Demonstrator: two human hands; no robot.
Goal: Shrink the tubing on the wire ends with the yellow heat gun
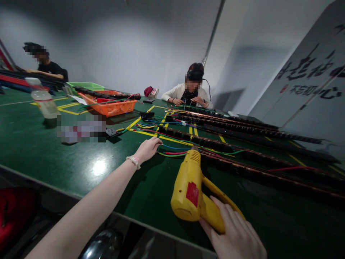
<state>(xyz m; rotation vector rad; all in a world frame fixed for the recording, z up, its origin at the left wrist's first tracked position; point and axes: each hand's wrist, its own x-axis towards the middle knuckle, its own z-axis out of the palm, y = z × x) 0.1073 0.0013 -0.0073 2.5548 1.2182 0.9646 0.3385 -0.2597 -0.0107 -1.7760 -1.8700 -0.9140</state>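
Note:
My right hand is wrapped round the handle of a yellow heat gun, whose metal nozzle points away from me toward the wires. My left hand, with a bracelet at the wrist, pinches the end of a blue wire just above the table. Beside those fingers lie red and green wires with loose ends. They run to the right, past the nozzle, along a long dark strip with copper-coloured edges. The heat gun's body hides part of the wires and the strip's near end.
The green table has yellow tape lines. More long strips lie at the right. An orange basket, a plastic bottle and a black socket stand at the left. A co-worker sits opposite, another person far left.

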